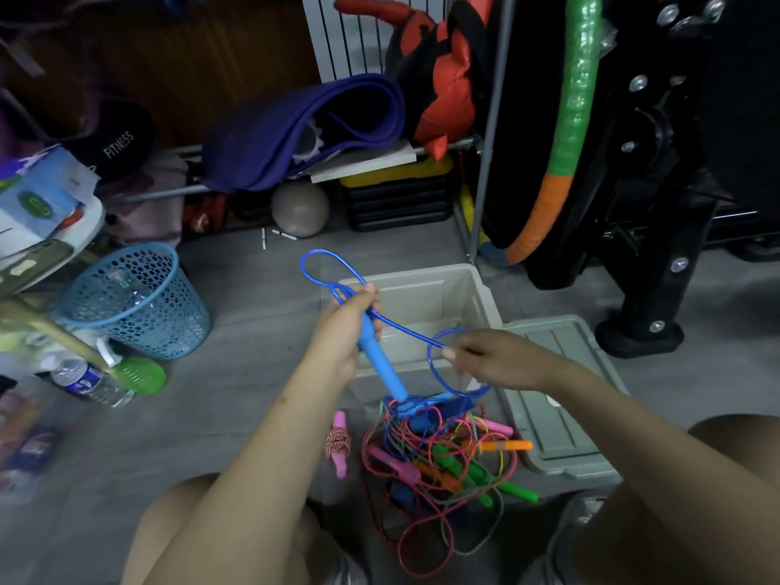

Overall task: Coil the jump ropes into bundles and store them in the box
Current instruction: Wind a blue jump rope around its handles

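The blue rope is mid-coil above the box. The left hand grips its handle with loops gathered against it, likely as a core to wind on. The right hand pinches the cord, feeding a loop. The other ropes lie tangled on the floor beside the lid.

Two bare forearms with no sleeves in view, left hand and right hand ungloved, no rings, watch or bracelets showing, bare knees at the bottom edge, short plain fingernails
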